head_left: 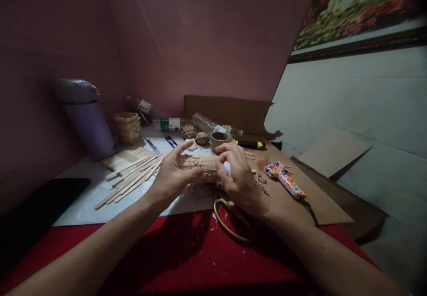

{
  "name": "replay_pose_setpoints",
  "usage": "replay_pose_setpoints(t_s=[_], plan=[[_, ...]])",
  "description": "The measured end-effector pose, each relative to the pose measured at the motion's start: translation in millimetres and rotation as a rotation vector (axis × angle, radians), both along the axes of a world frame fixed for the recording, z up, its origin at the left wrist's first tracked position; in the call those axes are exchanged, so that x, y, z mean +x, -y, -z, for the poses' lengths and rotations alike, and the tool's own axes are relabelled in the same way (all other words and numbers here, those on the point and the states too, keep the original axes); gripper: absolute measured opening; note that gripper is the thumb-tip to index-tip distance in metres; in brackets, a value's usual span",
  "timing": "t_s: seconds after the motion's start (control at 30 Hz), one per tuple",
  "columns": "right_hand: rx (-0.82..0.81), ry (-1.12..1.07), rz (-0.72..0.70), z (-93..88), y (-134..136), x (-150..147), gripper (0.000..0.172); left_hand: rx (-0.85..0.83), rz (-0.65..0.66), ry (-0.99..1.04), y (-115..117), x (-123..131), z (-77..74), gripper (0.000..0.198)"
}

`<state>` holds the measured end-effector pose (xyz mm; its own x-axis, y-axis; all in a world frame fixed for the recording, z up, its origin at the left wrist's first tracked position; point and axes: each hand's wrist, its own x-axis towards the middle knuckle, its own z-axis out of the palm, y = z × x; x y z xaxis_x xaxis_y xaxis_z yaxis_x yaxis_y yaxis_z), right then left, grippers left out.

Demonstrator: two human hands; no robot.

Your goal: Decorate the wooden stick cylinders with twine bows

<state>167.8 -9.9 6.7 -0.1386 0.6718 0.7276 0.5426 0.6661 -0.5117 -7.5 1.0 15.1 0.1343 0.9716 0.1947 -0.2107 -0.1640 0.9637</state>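
Note:
A small structure of glued wooden craft sticks (pixel 199 164) sits between both hands above the white sheet (pixel 83 198). My left hand (pixel 173 176) grips its left end, thumb underneath and fingers curled over the top. My right hand (pixel 238 176) holds the right end, with its fingertips pinched on the upper sticks. Yellow-handled scissors (pixel 227 222) lie on the red cloth (pixel 187 260) just below my right wrist.
Loose craft sticks (pixel 133 171) fan out at the left. A patterned glue gun (pixel 285 178) lies on cardboard at the right. Behind stand a purple flask (pixel 88 122), woven basket (pixel 127 127), twine balls (pixel 195 135), tape roll (pixel 219 139), yellow marker (pixel 250 144) and plastic bottles.

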Motion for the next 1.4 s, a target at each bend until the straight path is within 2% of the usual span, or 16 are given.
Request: replay_pose_setpoints(t_s=[0.17,0.23,0.33,0.43,0.53,0.6,0.7,0.73,0.77,0.83,0.93,1.03,1.1,1.2,1.3,1.4], plan=[[-0.254,-0.746,-0.196,-18.1,-13.4,19.5,0.016,0.020,-0.022,0.044,-2.5,-1.1,-3.2,0.085],[-0.229,-0.899,-0.195,-30.6,-17.7,33.1,0.023,0.047,-0.018,0.061,-3.0,-1.2,-4.0,0.085],[-0.010,-1.093,0.025,-51.7,-20.4,60.0,0.024,0.117,-0.014,0.057,-4.0,-2.6,-3.8,0.080],[0.314,-1.171,0.352,-68.8,-20.9,94.0,0.026,0.188,-0.027,0.003,-4.7,-5.5,-3.1,0.076],[0.668,-1.123,0.580,-72.6,-25.0,121.5,0.027,0.192,-0.030,0.026,-5.1,-8.3,-3.7,0.076],[0.673,-1.041,0.604,-65.7,-30.9,125.0,0.024,0.155,-0.034,0.092,-5.6,-10.1,-4.8,0.078],[0.379,-0.806,0.533,-45.4,-39.6,101.9,0.012,0.050,-0.020,0.165,-6.7,-12.7,-7.4,0.084],[0.228,-0.675,0.445,-37.6,-41.0,89.0,0.006,0.003,-0.007,0.174,-6.9,-13.4,-8.4,0.088],[0.066,-0.525,0.321,-30.1,-41.1,75.4,0.009,-0.044,0.005,0.179,-6.9,-13.9,-9.5,0.090],[-0.152,-0.321,0.092,-17.0,-37.8,50.5,0.030,-0.124,0.024,0.186,-6.4,-14.6,-11.6,0.092],[-0.372,-0.207,-0.270,-5.3,-27.1,27.7,0.062,-0.192,0.068,0.191,-4.5,-15.0,-14.3,0.084],[-0.555,-0.142,-0.478,-3.2,-16.8,20.6,0.089,-0.260,0.101,0.169,-2.5,-15.5,-15.8,0.075],[-0.614,-0.126,-0.508,-5.1,-12.3,18.8,0.090,-0.308,0.100,0.151,-1.5,-15.9,-16.3,0.070],[-0.647,-0.163,-0.442,-8.5,-9.3,15.8,0.075,-0.347,0.085,0.149,-1.7,-15.6,-16.3,0.057],[-0.686,-0.247,-0.392,-8.7,-10.7,13.5,0.061,-0.278,0.128,0.161,-4.6,-14.9,-15.3,0.035],[-0.698,-0.375,-0.390,-4.1,-15.4,14.5,0.055,-0.195,0.086,0.124,-9.1,-15.3,-13.9,0.035]])
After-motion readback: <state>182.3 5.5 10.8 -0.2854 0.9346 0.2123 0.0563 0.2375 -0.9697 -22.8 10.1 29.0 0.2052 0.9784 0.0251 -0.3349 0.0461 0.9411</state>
